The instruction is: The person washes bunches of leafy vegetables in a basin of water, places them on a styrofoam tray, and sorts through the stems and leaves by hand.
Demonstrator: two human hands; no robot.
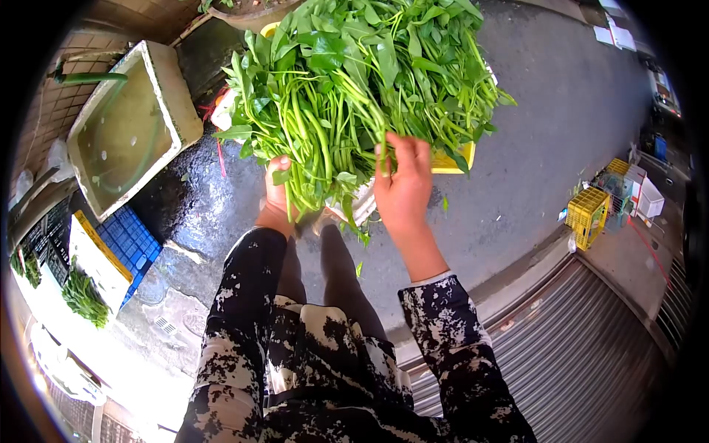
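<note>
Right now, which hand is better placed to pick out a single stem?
Probably the right hand: its fingertips are up at the leafy stems, while the left hand seems busy supporting them from the side.

The crate [588,214] well to the right of the right hand [405,177] was yellow plastic. Beyond it stretched ridged shutter slats [546,347] with a dull metallic look. Left of the left hand [276,190], the ground [196,196] looked wet and glossy; right of the right hand, the pavement [532,159] was matt grey. The sleeves [450,321] were patterned cloth.
</note>
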